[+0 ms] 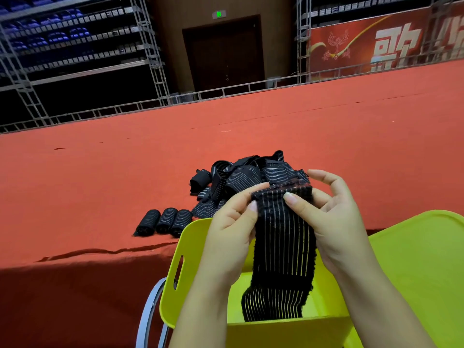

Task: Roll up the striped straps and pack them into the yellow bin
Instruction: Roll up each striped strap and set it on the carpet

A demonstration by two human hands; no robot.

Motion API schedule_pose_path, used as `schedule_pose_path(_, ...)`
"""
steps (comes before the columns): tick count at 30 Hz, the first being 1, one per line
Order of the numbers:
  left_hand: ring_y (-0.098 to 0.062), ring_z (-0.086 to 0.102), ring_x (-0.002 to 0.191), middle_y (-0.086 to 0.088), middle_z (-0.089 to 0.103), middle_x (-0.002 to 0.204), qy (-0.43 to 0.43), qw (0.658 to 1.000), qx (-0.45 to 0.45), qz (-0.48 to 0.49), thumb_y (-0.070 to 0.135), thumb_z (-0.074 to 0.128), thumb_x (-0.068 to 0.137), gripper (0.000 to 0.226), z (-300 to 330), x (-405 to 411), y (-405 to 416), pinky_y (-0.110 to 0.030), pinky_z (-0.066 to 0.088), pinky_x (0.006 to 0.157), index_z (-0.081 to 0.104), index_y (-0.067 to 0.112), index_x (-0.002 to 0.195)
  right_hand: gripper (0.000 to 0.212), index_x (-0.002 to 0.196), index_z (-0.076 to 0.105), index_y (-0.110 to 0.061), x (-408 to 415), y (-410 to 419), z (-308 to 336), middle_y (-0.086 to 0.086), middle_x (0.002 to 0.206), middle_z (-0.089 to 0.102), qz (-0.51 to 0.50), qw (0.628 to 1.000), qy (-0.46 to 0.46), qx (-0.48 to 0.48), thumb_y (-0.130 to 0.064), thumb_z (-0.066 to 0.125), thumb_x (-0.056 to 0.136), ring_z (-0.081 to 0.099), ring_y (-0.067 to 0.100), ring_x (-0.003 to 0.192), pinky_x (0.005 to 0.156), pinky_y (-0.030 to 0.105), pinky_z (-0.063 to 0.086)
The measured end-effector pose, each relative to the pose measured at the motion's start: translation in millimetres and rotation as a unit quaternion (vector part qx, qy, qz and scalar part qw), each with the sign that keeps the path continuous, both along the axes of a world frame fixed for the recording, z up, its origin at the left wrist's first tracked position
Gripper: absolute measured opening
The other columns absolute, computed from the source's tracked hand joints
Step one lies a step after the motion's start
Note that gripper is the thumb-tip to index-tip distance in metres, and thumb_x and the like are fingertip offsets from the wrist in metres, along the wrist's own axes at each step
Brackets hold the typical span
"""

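Head view: your left hand (231, 217) and right hand (334, 217) pinch the top edge of one striped strap (283, 247), fingers clamped on its folded end, the tail hanging down into the yellow bin (190, 237) in front of you. Beyond, on the red-covered table (100, 187), three rolled straps (163, 221) lie side by side, just beside a loose heap of unrolled straps (248, 177). You look to be starting the roll; next, turn the end over tightly and keep edges aligned.
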State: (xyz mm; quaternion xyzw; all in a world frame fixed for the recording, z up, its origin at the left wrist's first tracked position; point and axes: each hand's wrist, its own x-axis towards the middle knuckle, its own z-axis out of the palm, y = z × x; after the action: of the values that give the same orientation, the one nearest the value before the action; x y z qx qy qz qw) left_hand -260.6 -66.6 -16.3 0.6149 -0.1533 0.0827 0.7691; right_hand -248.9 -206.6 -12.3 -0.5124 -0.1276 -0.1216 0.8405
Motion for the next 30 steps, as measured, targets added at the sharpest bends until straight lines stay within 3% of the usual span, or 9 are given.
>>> schedule_pose_path(3,-0.014,0.067,0.102,-0.006,0.072,0.11,0.01,0.999,-0.025,-0.021,0.017,0.049,0.089,0.031,0,0,1,-0.023,0.054,0.08,0.074,0.024,0.105,0.045,0.109,0.05,-0.022,-1,-1,0,0.007,0.087,0.074,-0.012,1.0,-0.005,-0.009,0.006,0.066,0.078,0.07,0.018,0.075,0.068,0.029,0.058)
schedule_pose_path(10,-0.016,0.067,0.095,-0.009,0.073,0.107,0.02,0.998,-0.027,-0.048,0.001,0.044,0.095,0.03,2,-1,6,-0.023,0.054,0.076,0.067,0.01,0.113,0.046,0.109,0.049,-0.025,-3,2,-1,0.005,0.087,0.075,-0.032,0.999,-0.018,-0.037,0.004,0.068,0.079,0.07,0.018,0.078,0.071,0.031,0.058)
schedule_pose_path(13,-0.018,0.068,0.098,-0.011,0.073,0.108,0.005,0.999,-0.03,-0.034,0.02,0.046,0.085,0.035,1,-3,6,-0.028,0.054,0.081,0.067,0.011,0.111,0.046,0.109,0.049,-0.025,-3,4,-1,0.004,0.087,0.075,-0.034,0.998,-0.017,-0.042,0.004,0.068,0.079,0.07,0.016,0.077,0.07,0.029,0.057)
schedule_pose_path(16,-0.017,0.068,0.101,-0.005,0.074,0.107,-0.025,1.0,0.005,0.012,0.033,0.064,0.08,0.029,-1,-4,4,-0.028,0.054,0.083,0.074,0.021,0.104,0.046,0.109,0.049,-0.025,-4,6,-1,0.003,0.086,0.075,-0.031,0.999,-0.018,-0.032,0.005,0.067,0.079,0.07,0.015,0.076,0.068,0.027,0.057)
schedule_pose_path(21,-0.013,0.069,0.096,0.0,0.075,0.098,-0.055,0.997,0.023,0.057,0.015,0.06,0.082,0.024,-1,-5,2,-0.024,0.053,0.081,0.076,0.027,0.095,0.042,0.108,0.051,-0.023,-5,8,-4,0.004,0.089,0.074,-0.038,0.998,-0.022,-0.034,0.003,0.069,0.078,0.07,0.015,0.079,0.072,0.027,0.057)
schedule_pose_path(26,-0.013,0.069,0.094,0.0,0.075,0.095,-0.061,0.995,-0.002,0.081,0.016,0.059,0.082,0.025,1,-7,3,-0.023,0.053,0.079,0.077,0.03,0.09,0.015,0.085,0.062,-0.019,-3,5,-7,-0.009,0.076,0.069,-0.104,0.989,-0.063,-0.088,-0.005,0.068,0.082,0.063,0.003,0.074,0.07,0.015,0.048)
schedule_pose_path(30,-0.011,0.069,0.091,0.0,0.075,0.092,-0.059,0.995,-0.021,0.075,0.015,0.058,0.082,0.025,4,-8,5,-0.022,0.053,0.078,0.077,0.028,0.091,0.015,0.074,0.063,-0.02,-4,0,-8,-0.014,0.066,0.061,-0.118,0.983,-0.075,-0.119,-0.009,0.068,0.084,0.052,-0.001,0.064,0.063,0.011,0.042)
